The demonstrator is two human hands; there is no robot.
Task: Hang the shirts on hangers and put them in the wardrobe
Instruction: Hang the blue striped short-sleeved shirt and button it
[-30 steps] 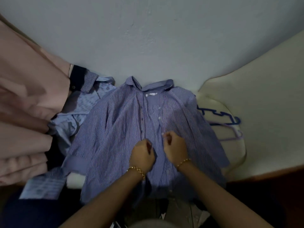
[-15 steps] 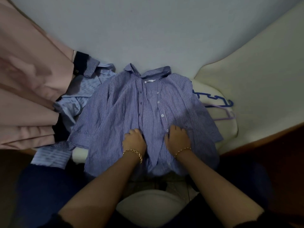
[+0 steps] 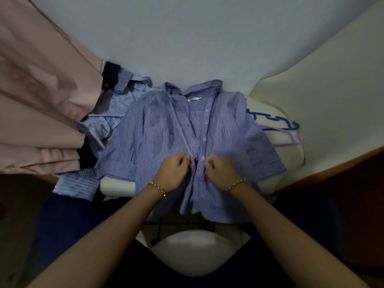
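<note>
A blue striped shirt (image 3: 158, 132) lies flat, collar away from me, on a white surface (image 3: 288, 154). My left hand (image 3: 173, 172) pinches the left edge of its button placket at mid-height. My right hand (image 3: 221, 170) pinches the right, buttoned edge just beside it. The upper part of the placket is spread open. A dark blue hanger (image 3: 276, 120) and a lilac hanger (image 3: 288, 138) lie on the surface to the right, partly under the shirt's sleeve.
More shirts, a light blue patterned one (image 3: 108, 121) among them, are heaped to the left. Pink fabric (image 3: 39, 104) hangs at the far left. A pale wall (image 3: 187, 38) stands behind. A cream panel (image 3: 332, 90) rises at the right.
The view has shifted a little. Both hands have moved up the placket from the lower front, and the placket's upper part has spread open.
</note>
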